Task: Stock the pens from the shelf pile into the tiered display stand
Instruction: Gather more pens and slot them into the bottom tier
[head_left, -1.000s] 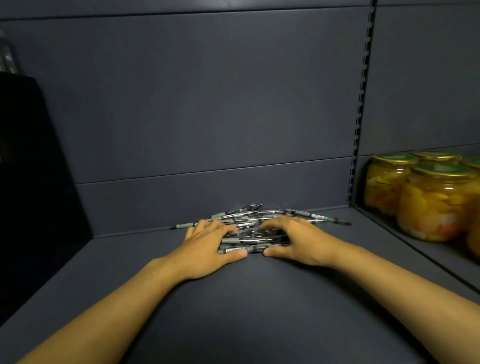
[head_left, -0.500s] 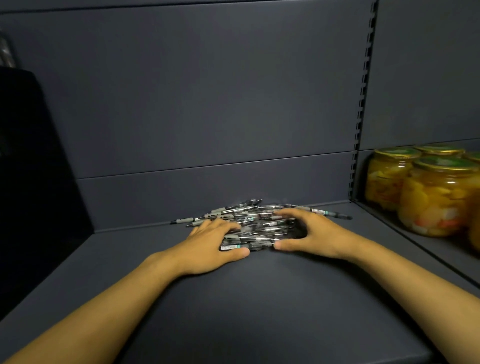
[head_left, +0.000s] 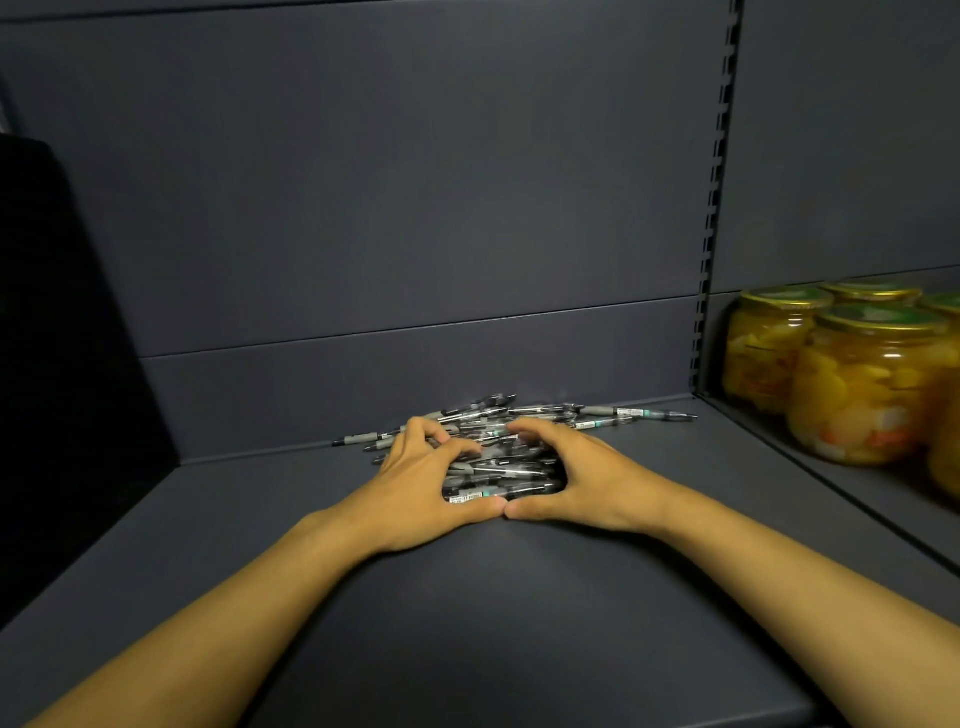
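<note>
Toward the back edge of the shelf, the left hand and right hand curl around a pile of pens, thumbs touching at the front, fingers hooked over the top. Pens look light, stiff and slick, likely to slide from a loose bundle; squeezing the middle of the barrels seems safest. Most lie lengthwise left to right, along the back wall. Jars stand off right.

Left hand and right hand curl round pile of pens on dark shelf, thumb tips touching at front. Loose pens stick out behind. Jars stand at right.
</note>
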